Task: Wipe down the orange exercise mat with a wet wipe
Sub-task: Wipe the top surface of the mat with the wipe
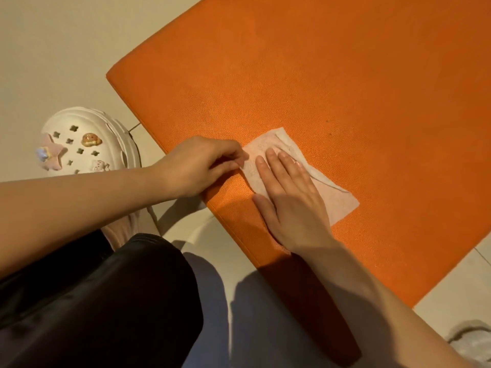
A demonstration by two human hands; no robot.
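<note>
With the wet wipe [300,176] spread near the orange exercise mat's [332,88] near edge, the right hand [289,197] should press flat, fingers straight, while the left hand [202,166], pinching the wipe's corner, keeps it unfolded for overlapping strokes.

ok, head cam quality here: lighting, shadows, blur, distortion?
Head view: warm, yellowish light; sharp focus on the flat orange exercise mat and thin white wet wipe; hard dark shadows fall from both forearms onto mat and floor; no glare; the mat's edges look nearly straight, so wide-angle distortion is mild; the bottom-right corner is soft.
</note>
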